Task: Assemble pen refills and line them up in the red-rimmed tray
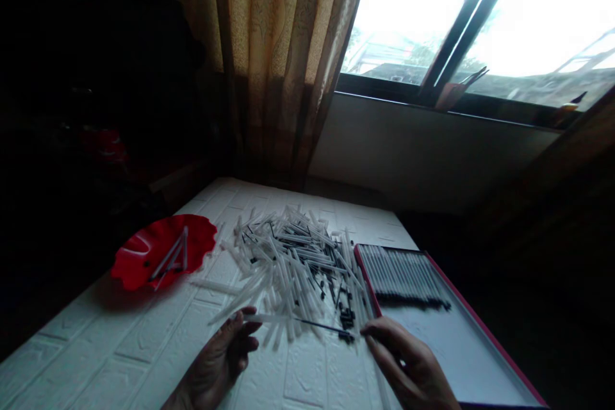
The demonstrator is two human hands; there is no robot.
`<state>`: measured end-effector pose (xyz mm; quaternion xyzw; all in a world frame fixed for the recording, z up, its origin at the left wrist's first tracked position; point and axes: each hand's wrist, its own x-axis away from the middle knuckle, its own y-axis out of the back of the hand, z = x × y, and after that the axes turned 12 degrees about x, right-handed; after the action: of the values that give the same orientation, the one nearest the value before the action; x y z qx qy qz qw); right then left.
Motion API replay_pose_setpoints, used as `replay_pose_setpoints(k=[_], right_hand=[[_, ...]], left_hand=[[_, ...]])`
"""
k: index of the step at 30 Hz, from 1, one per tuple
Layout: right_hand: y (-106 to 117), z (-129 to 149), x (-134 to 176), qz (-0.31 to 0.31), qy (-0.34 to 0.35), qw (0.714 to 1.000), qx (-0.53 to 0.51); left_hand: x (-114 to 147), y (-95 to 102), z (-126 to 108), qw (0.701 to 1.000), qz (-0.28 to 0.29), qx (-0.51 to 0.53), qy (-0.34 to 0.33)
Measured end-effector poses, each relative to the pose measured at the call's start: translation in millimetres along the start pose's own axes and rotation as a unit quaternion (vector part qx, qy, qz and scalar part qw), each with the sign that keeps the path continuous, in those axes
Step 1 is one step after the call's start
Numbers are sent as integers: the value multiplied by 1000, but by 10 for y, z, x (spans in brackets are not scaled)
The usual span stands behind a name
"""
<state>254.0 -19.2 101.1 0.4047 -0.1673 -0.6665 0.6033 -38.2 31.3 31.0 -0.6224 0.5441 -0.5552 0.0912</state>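
Note:
My left hand (218,359) is closed, pinching a clear pen barrel (271,318) between thumb and fingers. From the barrel's right end a dark ink refill (321,325) sticks out, lying partly inside it. At the refill's far end, the fingertips of my right hand (408,362) are pressed together on it; the tip itself is hidden. Behind both hands spreads a loose pile of clear pen barrels (293,275) mixed with dark refills. Small black pen plugs or caps (346,317) lie close to my right fingers.
On the right is a red-edged tray (480,349) with a row of pens (403,275), black ends toward me. A red wavy-rimmed bowl (204,230) at left contains several pen parts. All stand on a white brick-patterned table (129,349). Curtains (273,45) and a window (408,13) are behind.

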Motion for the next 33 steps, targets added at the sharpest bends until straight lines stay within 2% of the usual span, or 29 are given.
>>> replay_pose_setpoints(k=[3,6,9,12,17,23,25,29,31,33], right_hand=[[2,29,1,-6,2,1000,2],[-14,82,-2,-7,-6,1000,0],[-16,118,-21,19,6,1000,0],[-9,129,-60,40,30,999,12],[-129,145,-108,45,61,997,12],[-566,266,-46,39,62,997,-36],[-646,277,-29,40,58,996,-49],[-592,115,-100,33,-8,999,-13],[-523,-46,-210,37,-31,998,43],[-482,-217,-357,50,-57,987,145]], left_hand=[[-15,17,16,1000,15,-17,-16],[-29,47,53,997,55,-46,-32],[-42,79,96,991,100,-81,-41],[-56,99,120,987,117,-98,-41],[-63,102,124,988,119,-97,-38],[-26,71,113,988,116,-100,-36],[-21,70,93,990,110,-86,-34],[-42,115,30,997,76,-28,-5],[-59,151,2,998,64,-4,23],[-72,180,-16,997,60,9,42]])
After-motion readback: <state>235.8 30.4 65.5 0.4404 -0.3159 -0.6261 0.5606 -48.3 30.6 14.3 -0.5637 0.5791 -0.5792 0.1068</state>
